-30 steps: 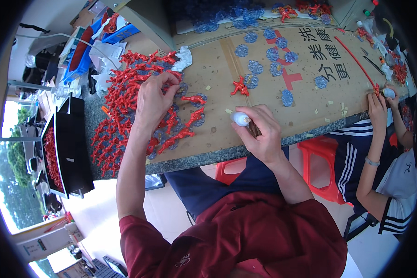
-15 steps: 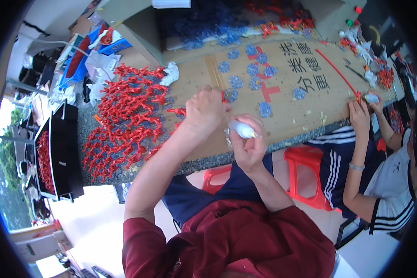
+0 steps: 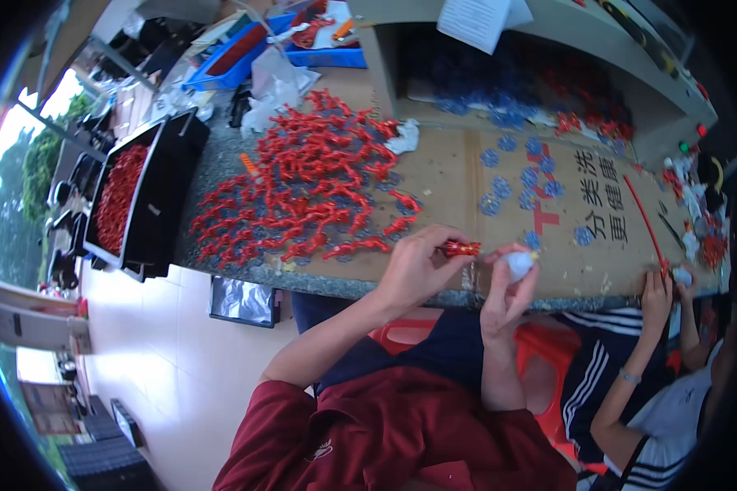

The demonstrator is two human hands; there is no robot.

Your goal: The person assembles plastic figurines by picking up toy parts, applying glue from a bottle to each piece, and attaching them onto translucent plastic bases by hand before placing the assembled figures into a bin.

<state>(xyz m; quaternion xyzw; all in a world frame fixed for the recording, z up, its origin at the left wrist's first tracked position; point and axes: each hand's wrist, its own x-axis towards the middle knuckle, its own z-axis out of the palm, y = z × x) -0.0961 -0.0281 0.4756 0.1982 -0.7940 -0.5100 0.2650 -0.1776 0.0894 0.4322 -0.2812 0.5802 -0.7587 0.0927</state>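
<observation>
Near the front edge of the table my left hand (image 3: 418, 268) pinches a small glossy red plastic figure (image 3: 462, 248), its end pointing right. Close beside it, my right hand (image 3: 506, 301) grips a white squeeze bottle (image 3: 518, 263), with its yellowish tip toward the right. The two hands are a short way apart. Many similar red figures (image 3: 319, 172) lie crowded on the left of the table, many on clear bluish discs. Loose clear bluish discs (image 3: 500, 187) are scattered over the brown cardboard (image 3: 442, 188) beyond my hands.
At the left is a black crate (image 3: 165, 184) of red pieces. Blue trays (image 3: 237, 56) stand at the back left. A grey shelf (image 3: 381, 69) covers more discs and red pieces. At the right, a co-worker's hand (image 3: 655, 299) is by a long red stick (image 3: 645, 214).
The view has swung left, so the table appears farther right. My left hand has drawn back from the discs to the front edge, near the bottle, and the red figure now shows in it.
</observation>
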